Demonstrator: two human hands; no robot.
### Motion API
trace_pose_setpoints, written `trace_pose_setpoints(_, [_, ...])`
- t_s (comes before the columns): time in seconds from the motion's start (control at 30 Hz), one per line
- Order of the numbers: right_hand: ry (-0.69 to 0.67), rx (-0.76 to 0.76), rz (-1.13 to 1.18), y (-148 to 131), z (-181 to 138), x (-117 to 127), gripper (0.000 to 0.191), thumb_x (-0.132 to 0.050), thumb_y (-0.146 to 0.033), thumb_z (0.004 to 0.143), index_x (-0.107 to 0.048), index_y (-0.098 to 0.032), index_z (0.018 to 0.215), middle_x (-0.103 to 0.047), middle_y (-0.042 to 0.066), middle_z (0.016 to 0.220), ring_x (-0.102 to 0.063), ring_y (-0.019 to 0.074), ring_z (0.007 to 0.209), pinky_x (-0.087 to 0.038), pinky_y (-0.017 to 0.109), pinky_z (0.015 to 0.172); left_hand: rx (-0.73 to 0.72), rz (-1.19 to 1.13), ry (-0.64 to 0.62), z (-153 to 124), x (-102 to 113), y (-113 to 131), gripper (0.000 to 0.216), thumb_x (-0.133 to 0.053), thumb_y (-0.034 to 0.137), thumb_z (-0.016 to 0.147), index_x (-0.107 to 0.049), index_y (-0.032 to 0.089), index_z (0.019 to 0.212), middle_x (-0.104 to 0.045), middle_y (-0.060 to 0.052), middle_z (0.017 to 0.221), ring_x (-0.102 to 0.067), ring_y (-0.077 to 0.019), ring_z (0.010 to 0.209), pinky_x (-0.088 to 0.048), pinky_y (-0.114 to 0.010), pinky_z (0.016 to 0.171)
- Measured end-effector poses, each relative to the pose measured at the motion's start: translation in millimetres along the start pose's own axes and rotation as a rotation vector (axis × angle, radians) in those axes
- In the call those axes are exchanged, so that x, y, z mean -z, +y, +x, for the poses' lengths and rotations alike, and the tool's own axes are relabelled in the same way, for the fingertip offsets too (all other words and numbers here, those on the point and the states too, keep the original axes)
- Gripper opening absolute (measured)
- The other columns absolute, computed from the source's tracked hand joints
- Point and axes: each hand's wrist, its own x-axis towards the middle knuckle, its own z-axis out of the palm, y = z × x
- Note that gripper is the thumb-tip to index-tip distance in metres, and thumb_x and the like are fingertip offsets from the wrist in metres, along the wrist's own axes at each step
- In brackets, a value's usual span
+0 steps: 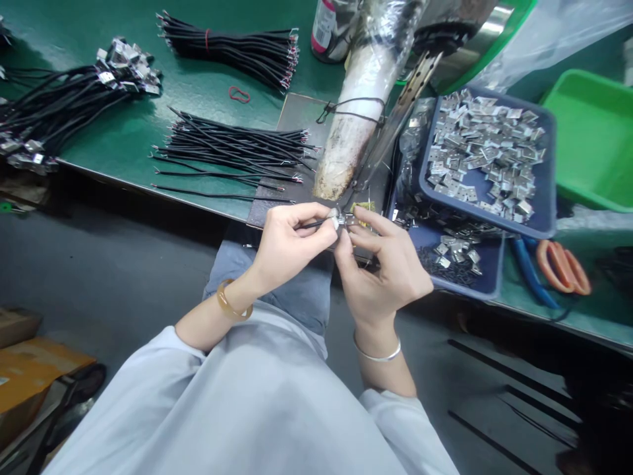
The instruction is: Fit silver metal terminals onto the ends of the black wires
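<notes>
My left hand [291, 244] is closed in a pinch on a short black cable [310, 225], near its end. Close against it, my right hand [383, 267] pinches a small metal connector [344, 220] between thumb and fingers at the cable's tip. The fingertips cover much of this joint, so I cannot tell how far the cable sits in the metal part. Just beyond the hands lies a dark board [267, 210] at the table's edge. Loose black cables [232, 142] with bared wire ends are spread to the left of it.
A white wrapped tube [353, 109] slants down just above my hands. At right are a blue tray [550, 165] of metal shells, a lower tray [487, 287], pliers [564, 267] and a green bin [593, 138]. Banded cables [232, 53] and connector-ended cables [74, 99] lie left.
</notes>
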Motion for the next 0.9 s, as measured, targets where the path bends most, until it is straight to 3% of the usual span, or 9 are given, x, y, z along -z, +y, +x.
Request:
trace_pose_setpoints(0.17, [-0.017, -0.013, 0.003, 2, -7, 5, 0.013, -0.069, -0.012, 0.088, -0.068, -0.024, 0.094, -0.079, 0.002, 0.101, -0.078, 0.0174, 0.084, -0.062, 0.024, 0.067, 0.090, 0.000, -0.024, -2, 0, -3, 0.013, -0.064, 0.021, 0.071, -0.066, 0.013, 0.062, -0.042, 0.004, 0.056, -0.031, -0.0054, 0.052, -0.028, -0.019, 0.046])
trace_pose_setpoints(0.27, [0.205, -0.061, 0.124, 2, -8, 11, 0.019, -0.066, -0.018, 0.092, -0.072, -0.028, 0.107, -0.076, -0.004, 0.083, -0.069, 0.0115, 0.054, -0.055, 0.023, 0.049, 0.116, 0.018, -0.020, -4, 0, -3, 0.013, -0.066, 0.023, 0.071, -0.066, 0.013, 0.063, -0.039, 0.005, 0.056, -0.028, -0.0055, 0.052, -0.025, -0.020, 0.047])
trace_pose_setpoints(0.37, [0.414, -0.144, 0.236, -1, -8, 17, 0.026, -0.066, -0.024, 0.093, -0.070, -0.031, 0.118, -0.074, -0.004, 0.093, -0.063, 0.0073, 0.048, -0.048, 0.022, 0.040, 0.109, 0.020, -0.012, -5, 1, -3, 0.014, -0.067, 0.024, 0.072, -0.066, 0.013, 0.064, -0.037, 0.005, 0.056, -0.027, -0.0055, 0.052, -0.026, -0.020, 0.047])
trace_pose_setpoints(0.47, [0.256, -0.233, 0.167, -2, -8, 19, 0.026, -0.068, -0.014, 0.090, -0.070, -0.027, 0.112, -0.077, -0.002, 0.096, -0.076, 0.0142, 0.071, -0.060, 0.024, 0.057, 0.072, 0.005, -0.007, -6, 1, -3, 0.015, -0.066, 0.024, 0.074, -0.064, 0.013, 0.064, -0.038, 0.005, 0.056, -0.029, -0.0053, 0.052, -0.029, -0.019, 0.048])
trace_pose_setpoints(0.6, [0.007, -0.051, -0.010, -1, -8, 13, 0.016, -0.071, -0.008, 0.086, -0.067, -0.020, 0.095, -0.079, 0.002, 0.099, -0.078, 0.0165, 0.087, -0.063, 0.022, 0.074, 0.048, 0.000, 0.006, -6, -1, -1, 0.014, -0.065, 0.022, 0.074, -0.065, 0.013, 0.064, -0.045, 0.005, 0.056, -0.034, -0.0048, 0.051, -0.032, -0.016, 0.048])
trace_pose_setpoints(0.7, [-0.012, 0.049, -0.065, 2, -6, 6, 0.016, -0.071, -0.007, 0.085, -0.062, -0.019, 0.090, -0.079, 0.005, 0.101, -0.078, 0.0149, 0.089, -0.061, 0.019, 0.075, 0.033, 0.004, -0.001, -5, -2, -1, 0.012, -0.065, 0.020, 0.074, -0.069, 0.012, 0.066, -0.052, 0.004, 0.056, -0.038, -0.0042, 0.050, -0.034, -0.015, 0.048])
trace_pose_setpoints(0.9, [0.009, 0.001, -0.008, 5, -6, -1, 0.015, -0.068, -0.009, 0.087, -0.059, -0.020, 0.090, -0.079, 0.005, 0.100, -0.078, 0.0153, 0.088, -0.061, 0.021, 0.073, 0.010, -0.020, -0.019, -1, -1, -5, 0.011, -0.067, 0.017, 0.073, -0.076, 0.011, 0.068, -0.063, 0.001, 0.058, -0.049, -0.0061, 0.051, -0.040, -0.016, 0.049])
